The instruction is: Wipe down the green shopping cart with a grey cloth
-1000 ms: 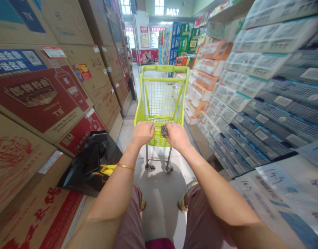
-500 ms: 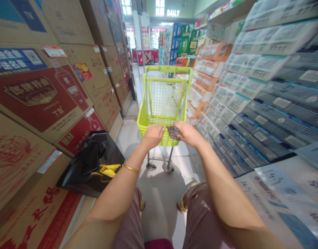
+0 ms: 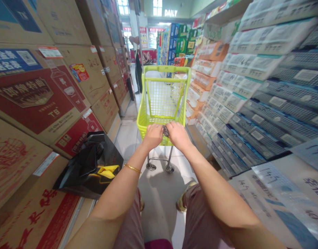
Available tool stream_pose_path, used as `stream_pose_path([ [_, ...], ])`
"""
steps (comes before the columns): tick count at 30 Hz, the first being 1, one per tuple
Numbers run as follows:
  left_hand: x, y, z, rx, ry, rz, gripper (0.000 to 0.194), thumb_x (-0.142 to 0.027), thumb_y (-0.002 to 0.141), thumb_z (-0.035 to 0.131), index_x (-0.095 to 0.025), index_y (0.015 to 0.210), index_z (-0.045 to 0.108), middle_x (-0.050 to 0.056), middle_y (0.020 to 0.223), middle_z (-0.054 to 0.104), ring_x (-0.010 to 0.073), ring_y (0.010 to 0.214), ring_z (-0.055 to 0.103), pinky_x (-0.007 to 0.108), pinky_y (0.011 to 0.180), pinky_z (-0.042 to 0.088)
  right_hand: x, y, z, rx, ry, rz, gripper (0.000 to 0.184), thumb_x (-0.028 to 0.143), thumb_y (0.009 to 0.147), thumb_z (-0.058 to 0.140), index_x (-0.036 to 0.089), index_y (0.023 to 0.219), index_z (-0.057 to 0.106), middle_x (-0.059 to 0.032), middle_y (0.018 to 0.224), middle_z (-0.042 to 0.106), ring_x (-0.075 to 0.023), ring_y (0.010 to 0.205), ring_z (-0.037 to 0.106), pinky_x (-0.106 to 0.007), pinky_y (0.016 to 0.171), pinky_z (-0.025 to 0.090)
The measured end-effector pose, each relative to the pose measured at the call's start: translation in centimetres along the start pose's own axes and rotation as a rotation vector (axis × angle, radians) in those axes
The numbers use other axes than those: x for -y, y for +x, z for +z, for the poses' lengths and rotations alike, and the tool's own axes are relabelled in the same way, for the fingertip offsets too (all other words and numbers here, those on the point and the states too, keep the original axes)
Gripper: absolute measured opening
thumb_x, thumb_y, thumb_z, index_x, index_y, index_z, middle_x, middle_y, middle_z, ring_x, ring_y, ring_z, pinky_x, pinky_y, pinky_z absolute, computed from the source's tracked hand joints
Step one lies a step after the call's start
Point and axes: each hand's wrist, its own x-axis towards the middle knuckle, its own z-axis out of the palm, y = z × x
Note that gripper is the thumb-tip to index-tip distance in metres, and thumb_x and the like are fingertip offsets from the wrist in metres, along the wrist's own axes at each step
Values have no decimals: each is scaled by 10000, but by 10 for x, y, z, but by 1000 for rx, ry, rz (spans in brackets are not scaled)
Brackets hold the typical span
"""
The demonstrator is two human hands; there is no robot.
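A lime-green plastic shopping cart (image 3: 166, 68) with a mesh basket and grey wheeled legs stands in front of me, and no goods show in its basket. My left hand (image 3: 153, 135) is closed over the basket's near rim, its fingertips partly hidden. Close beside it, my right hand (image 3: 176, 135) is closed on a crumpled dark grey cloth (image 3: 165, 130), pressed at the same rim. Only a small part of the cloth shows between the two hands; whether my left fingers also touch it, I cannot tell.
Stacked cartons (image 3: 39, 100) line the left side, with a black bag (image 3: 83, 176) beside them. Wrapped packs (image 3: 242, 79) and grey-blue cases (image 3: 252, 121) rise on the right. Beyond the cart, a person (image 3: 138, 69) stands near a thin pole.
My right hand has moved left with the cloth, up against my left hand, which stays on the rim. A person has come into view far down the aisle.
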Motion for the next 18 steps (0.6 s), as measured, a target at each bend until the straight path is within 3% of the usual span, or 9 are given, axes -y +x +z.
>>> stream_pose_path([
  [11,17,1,-2,2,-30,29,318,-289,929,290,-178,775,545,79,833,625,217,842,542,345,743,347,-54,-9,-7,-78,169,-155,205,108,818,495,172,986,595,-70,962,606,-188,903,485,-285,824,369],
  [14,18,1,-3,-6,-28,5,313,-282,922,293,-179,768,545,84,832,624,221,839,543,349,745,349,-44,-7,-2,-93,174,-178,215,87,814,483,158,984,593,-81,943,603,-196,906,485,-296,828,369],
  [18,16,0,-4,-9,-7,-4,290,-256,910,302,-180,769,544,86,835,624,222,837,545,350,742,353,-13,-2,5,-86,129,-179,212,132,856,440,143,1015,578,-109,974,583,-217,903,476,-321,816,372],
])
